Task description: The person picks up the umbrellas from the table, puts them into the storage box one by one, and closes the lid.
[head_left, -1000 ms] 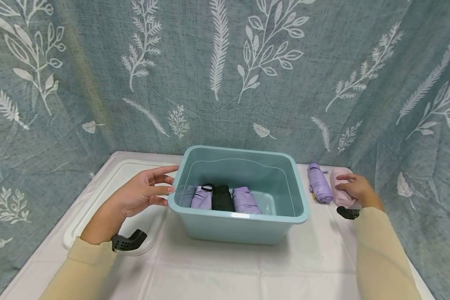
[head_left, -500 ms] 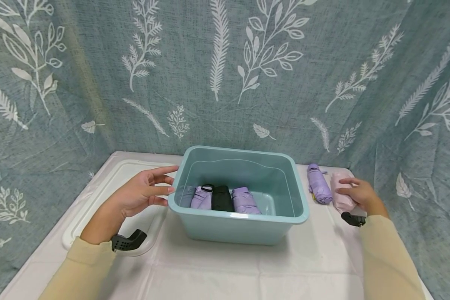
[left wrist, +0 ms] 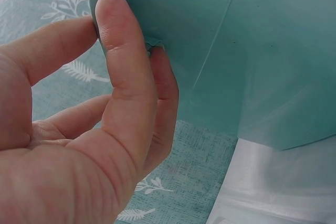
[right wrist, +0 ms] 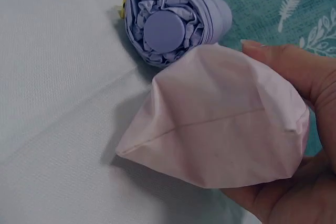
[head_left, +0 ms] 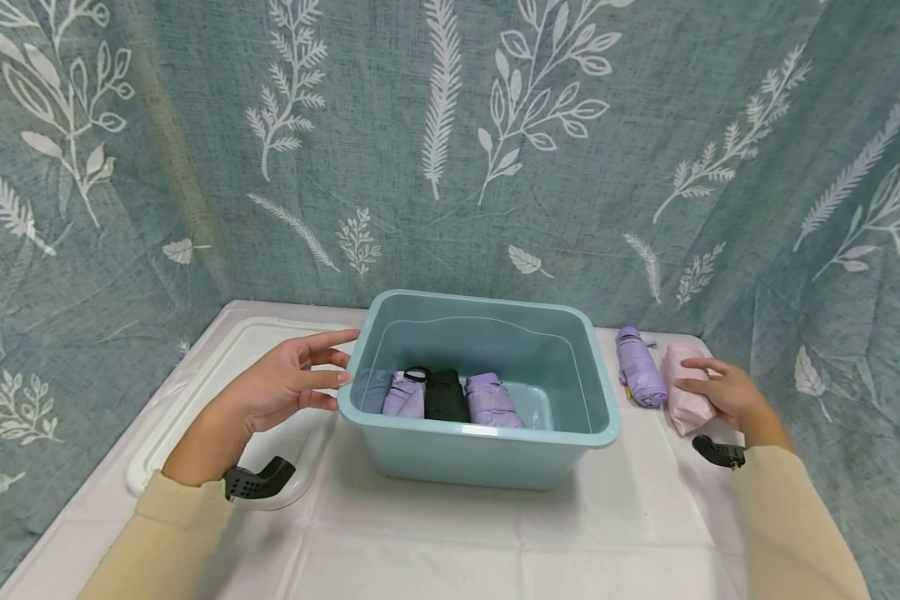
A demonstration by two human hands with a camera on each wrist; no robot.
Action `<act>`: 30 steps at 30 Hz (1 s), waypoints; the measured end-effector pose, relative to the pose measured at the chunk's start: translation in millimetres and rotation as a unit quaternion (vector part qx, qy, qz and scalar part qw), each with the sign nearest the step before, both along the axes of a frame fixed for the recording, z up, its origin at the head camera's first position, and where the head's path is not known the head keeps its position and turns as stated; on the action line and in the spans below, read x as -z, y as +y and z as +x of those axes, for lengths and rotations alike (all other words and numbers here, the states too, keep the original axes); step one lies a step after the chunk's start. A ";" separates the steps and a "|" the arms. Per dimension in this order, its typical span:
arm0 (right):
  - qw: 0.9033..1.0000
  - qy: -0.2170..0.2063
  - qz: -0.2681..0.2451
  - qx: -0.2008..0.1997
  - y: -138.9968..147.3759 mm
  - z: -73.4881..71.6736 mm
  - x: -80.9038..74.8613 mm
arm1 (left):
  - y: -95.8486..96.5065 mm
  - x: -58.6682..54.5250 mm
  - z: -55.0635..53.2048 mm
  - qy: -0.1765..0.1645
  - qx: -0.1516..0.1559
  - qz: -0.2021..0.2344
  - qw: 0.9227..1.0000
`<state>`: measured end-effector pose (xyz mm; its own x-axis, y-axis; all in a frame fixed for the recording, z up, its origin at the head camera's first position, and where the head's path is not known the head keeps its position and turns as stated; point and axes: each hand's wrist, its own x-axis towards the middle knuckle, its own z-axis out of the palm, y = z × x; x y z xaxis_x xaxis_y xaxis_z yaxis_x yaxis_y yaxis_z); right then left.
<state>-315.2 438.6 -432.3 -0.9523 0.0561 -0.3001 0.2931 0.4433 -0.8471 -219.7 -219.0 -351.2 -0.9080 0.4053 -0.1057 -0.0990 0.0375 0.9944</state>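
Observation:
At the right back of the table, my right hand (head_left: 727, 396) grips a pink folded umbrella (head_left: 686, 392) in a cloth sleeve. In the right wrist view, its seamed end (right wrist: 210, 124) faces the camera, with thumb and fingers on opposite sides. Beside it lies a lilac folded umbrella (head_left: 640, 367). My left hand (head_left: 285, 383) rests its fingertips on the left outer rim of a blue-green plastic bin (head_left: 480, 457). In the bin, a lilac umbrella (head_left: 405, 398), a black one (head_left: 445, 397) and another lilac one (head_left: 491, 402) lie side by side.
A white lid (head_left: 255, 333) lies flat on the table left of the bin, partly under the left forearm. The white tablecloth (head_left: 510, 542) spreads in front. A patterned blue-green curtain (head_left: 450, 233) rises behind and along both sides.
My right hand has shifted slightly right and toward me, and the pink umbrella has moved a little toward me. The left hand and bin stay in place.

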 end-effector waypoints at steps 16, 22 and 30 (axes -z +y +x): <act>1.000 0.030 0.008 -0.005 -12.3 19.8 -19.6 | -0.1 -1.6 0.4 -0.006 0.006 0.012 1.000; 0.999 0.036 0.015 -0.006 -12.8 26.4 -23.0 | 0.3 -0.9 -1.3 -0.005 0.008 0.010 1.000; 0.997 0.053 -0.049 -0.007 -22.8 37.5 -32.4 | 0.5 -1.8 -1.0 -0.005 0.007 0.005 1.000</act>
